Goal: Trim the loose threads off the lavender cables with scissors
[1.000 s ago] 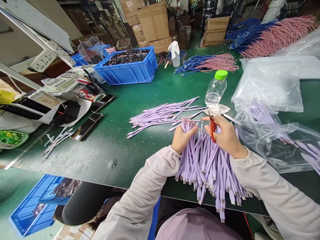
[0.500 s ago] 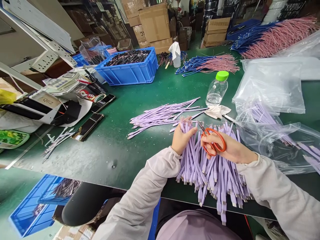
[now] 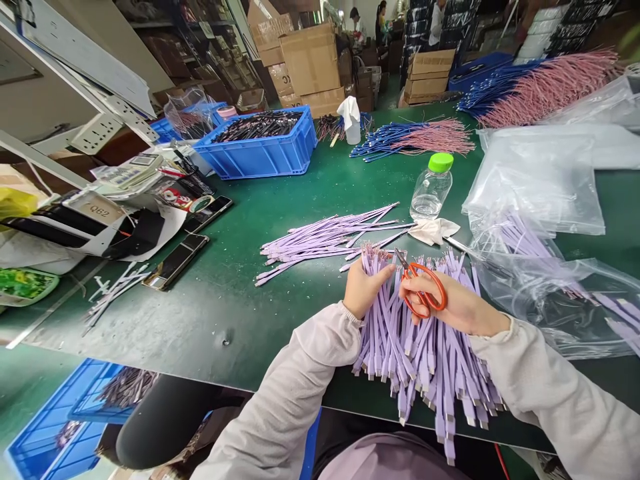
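Here, the left hand (image 3: 365,285) grips purple cables (image 3: 443,373) on the table (image 3: 270,320), and the right hand (image 3: 450,305) holds scissors (image 3: 411,268) over them; a sleeve (image 3: 535,367) brushing those overhanging the edge could drag some off.

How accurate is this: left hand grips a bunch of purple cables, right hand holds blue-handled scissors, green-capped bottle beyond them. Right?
One error: the scissors have orange-red handles, not blue, as the head view shows. The rest stands: left hand gripping purple cables, right hand holding the scissors, green-capped bottle beyond them.
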`<state>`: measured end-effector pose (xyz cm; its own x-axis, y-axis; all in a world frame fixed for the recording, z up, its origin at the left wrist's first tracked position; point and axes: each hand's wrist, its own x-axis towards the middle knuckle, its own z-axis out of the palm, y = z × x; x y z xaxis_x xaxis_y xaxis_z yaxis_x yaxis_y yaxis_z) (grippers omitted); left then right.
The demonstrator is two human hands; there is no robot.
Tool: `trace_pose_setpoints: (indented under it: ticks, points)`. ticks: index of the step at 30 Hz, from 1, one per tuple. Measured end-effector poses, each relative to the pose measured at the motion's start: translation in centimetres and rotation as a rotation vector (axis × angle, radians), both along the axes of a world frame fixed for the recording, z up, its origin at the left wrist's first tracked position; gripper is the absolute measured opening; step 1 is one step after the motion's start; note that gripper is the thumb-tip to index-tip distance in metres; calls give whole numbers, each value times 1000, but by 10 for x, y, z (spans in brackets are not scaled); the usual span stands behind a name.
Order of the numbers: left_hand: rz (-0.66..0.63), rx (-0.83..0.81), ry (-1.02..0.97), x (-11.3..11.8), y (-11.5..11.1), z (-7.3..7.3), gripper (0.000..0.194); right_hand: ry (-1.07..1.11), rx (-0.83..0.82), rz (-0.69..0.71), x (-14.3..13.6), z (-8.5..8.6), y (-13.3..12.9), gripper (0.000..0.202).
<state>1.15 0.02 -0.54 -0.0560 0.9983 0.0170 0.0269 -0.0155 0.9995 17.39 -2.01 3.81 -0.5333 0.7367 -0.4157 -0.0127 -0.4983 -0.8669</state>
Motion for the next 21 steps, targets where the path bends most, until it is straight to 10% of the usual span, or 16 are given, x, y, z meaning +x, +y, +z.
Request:
trace_pose_setpoints:
  ticks: [21]
  points:
    - [-28,2,47,0,0,6,21,218,-178,-2,-3,-1,-2,26]
